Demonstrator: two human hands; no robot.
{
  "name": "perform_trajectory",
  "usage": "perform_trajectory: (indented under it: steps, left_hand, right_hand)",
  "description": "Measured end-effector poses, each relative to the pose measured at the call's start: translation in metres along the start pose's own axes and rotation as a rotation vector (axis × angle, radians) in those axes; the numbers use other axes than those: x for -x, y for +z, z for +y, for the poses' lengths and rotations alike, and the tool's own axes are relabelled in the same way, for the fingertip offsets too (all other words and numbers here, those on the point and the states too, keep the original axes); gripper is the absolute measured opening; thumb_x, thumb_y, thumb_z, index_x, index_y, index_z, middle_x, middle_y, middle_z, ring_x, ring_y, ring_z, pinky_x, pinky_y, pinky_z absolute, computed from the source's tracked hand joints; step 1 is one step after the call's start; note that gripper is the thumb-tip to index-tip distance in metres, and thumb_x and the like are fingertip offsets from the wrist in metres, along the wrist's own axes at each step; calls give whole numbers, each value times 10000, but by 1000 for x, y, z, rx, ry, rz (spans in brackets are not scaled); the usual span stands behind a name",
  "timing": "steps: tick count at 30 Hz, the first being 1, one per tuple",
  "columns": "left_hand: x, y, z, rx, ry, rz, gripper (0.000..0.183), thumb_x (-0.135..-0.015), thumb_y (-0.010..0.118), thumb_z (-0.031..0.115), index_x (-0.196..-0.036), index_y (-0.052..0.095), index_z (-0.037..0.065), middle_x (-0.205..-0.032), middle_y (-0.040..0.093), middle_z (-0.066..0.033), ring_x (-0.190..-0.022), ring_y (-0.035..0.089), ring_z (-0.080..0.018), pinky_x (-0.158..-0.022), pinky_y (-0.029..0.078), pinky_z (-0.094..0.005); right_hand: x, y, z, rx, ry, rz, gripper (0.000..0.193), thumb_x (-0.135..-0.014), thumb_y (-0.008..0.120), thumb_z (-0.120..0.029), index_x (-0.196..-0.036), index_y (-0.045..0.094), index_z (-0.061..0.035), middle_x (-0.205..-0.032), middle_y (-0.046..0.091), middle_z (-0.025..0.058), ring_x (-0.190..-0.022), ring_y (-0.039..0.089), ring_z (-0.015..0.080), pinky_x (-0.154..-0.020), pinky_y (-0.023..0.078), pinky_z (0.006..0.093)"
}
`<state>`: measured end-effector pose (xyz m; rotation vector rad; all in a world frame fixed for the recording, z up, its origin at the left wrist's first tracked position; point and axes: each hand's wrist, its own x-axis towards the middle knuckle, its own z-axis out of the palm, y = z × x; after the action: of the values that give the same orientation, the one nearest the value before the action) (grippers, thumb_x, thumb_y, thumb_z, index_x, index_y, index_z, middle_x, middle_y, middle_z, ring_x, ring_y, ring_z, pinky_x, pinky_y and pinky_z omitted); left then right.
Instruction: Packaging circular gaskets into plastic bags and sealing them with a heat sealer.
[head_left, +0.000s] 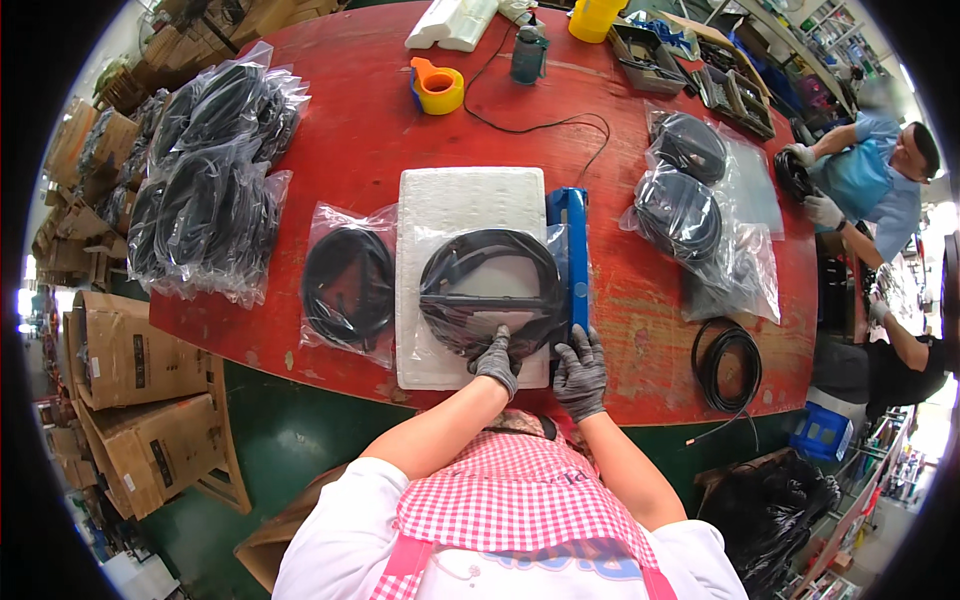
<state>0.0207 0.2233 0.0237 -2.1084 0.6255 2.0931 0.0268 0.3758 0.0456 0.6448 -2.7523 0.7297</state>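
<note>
A coil of black cable (455, 262) in a clear plastic bag lies on a white foam board (470, 195) in front of me. My left hand (497, 362), in a grey glove, rests on the near edge of the bag with its fingers stretched forward. At the bag's right side stands a long blue bag sealer (577, 250); the bag's right edge reaches it. My right hand (581, 375), also gloved, has its fingers apart and touches the sealer's near end. Left of the board lies another bagged cable coil (348, 285).
Bagged coils (205, 190) are piled at the far left of the red table (390, 150). More bagged coils (680, 215) and a loose cable coil (727, 365) lie to the right. A tape dispenser (437, 88) and bottle (528, 55) stand beyond. A co-worker (875, 165) handles cable at right.
</note>
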Motion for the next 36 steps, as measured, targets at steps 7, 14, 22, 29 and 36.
perform_trajectory:
  steps: [7, 14, 22, 29, 36]
  left_hand:
    - [-20, -6, -1, 17, -17, -164, 705, -587, 788, 366, -1095, 374, 107, -885, 550, -58, -637, 520, -172, -434, 447, -268]
    - [-17, -28, 44, 105, 57, -283, 237, -627, 771, 190, -738, 561, 172, -601, 530, 44, -472, 467, -107, -419, 423, -217]
    - [-51, -113, 255, -105, 471, -739, 275, -671, 620, 5, -935, 567, 57, -804, 611, -53, -672, 597, -188, -602, 519, -329]
    - [-56, -175, 357, -1294, 1123, 223, 414, -710, 651, 309, -1020, 546, 56, -992, 573, -130, -935, 551, -293, -809, 450, -384]
    - [-1, -160, 446, -1203, 1788, 1212, 760, -711, 560, 472, -1351, 196, 285, -1423, 138, -72, -1305, 46, -337, -1000, 57, -596]
  right_hand:
    - [-11, -18, -6, -116, 113, -53, 266, -727, 513, -43, -981, 582, -83, -1175, 500, 146, -1089, 465, 274, -921, 376, 368]
    - [-43, -87, -4, -997, 627, 114, 260, -835, 502, -46, -1095, 512, -24, -1022, 542, 62, -932, 509, 127, -855, 400, 264]
    - [-25, -95, -4, -816, 667, -40, 251, -866, 498, -138, -1086, 513, -19, -994, 552, 42, -907, 502, 114, -826, 396, 245]
    - [-19, -81, 24, -754, 785, -65, 196, -855, 518, -138, -1018, 553, -34, -938, 560, 8, -830, 508, 89, -742, 424, 228]
    - [-28, -85, 30, -665, 776, -47, 183, -862, 483, -104, -1019, 550, -39, -899, 565, 10, -770, 520, 81, -692, 440, 206]
